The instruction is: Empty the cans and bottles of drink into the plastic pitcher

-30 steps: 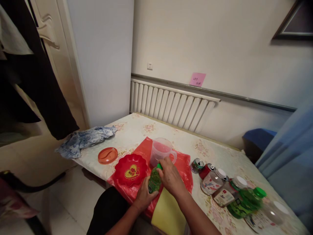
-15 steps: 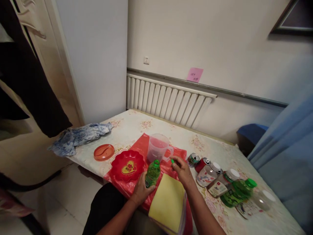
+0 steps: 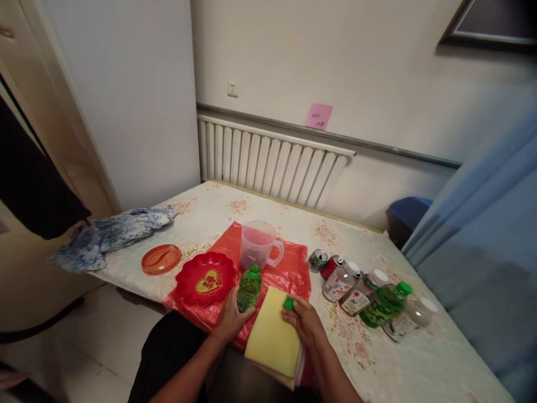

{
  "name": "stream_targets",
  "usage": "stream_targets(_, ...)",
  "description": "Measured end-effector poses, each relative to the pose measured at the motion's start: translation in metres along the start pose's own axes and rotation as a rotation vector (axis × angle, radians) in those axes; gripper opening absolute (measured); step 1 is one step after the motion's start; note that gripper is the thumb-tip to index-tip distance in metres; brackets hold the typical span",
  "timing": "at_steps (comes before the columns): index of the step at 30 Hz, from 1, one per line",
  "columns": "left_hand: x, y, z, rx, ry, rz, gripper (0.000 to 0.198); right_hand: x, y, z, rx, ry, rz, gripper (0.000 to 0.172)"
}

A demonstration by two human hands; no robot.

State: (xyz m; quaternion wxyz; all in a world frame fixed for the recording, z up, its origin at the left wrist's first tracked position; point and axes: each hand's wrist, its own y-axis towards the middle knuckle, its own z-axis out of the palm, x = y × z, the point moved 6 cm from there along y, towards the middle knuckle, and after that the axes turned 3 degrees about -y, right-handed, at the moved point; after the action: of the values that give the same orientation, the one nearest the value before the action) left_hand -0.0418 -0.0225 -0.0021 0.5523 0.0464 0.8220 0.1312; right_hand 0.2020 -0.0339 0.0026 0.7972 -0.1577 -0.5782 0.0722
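An uncapped green bottle [image 3: 250, 287] stands upright in my left hand [image 3: 232, 317], whose fingers wrap round its lower part. My right hand [image 3: 305, 320] pinches a green cap [image 3: 289, 304] over the right side of a yellow cloth stack [image 3: 272, 336]. Just behind the bottle is a clear plastic jug [image 3: 257, 246] with its handle to the right. A red scalloped plate [image 3: 205, 279] lies left of the bottle. Jug, plate and part of the cloth stack rest on a red plastic sheet [image 3: 296, 260].
Cans [image 3: 318, 261] and several capped bottles [image 3: 381, 305] line the right of the flowered table [image 3: 356, 240]. At the left lie an orange lid [image 3: 161, 259] and a blue patterned cloth [image 3: 121, 232]. A radiator [image 3: 268, 162] runs behind; a blue curtain [image 3: 482, 240] hangs at right.
My right hand has moved with the cap away from the jug's handle, down over the yellow stack. The camera view has shifted, so the scene sits further left. My left hand still holds the bottle.
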Motion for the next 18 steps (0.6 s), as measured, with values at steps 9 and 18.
stream_targets(9,-0.003,0.000,0.000,0.008,0.033,-0.006,0.052,-0.013,0.021,-0.007,-0.078,-0.258,-0.033,0.026)
stream_targets(18,0.004,0.000,0.002,0.018,0.026,-0.011,0.051,0.026,0.003,0.006,-0.124,-0.740,-0.388,0.009)
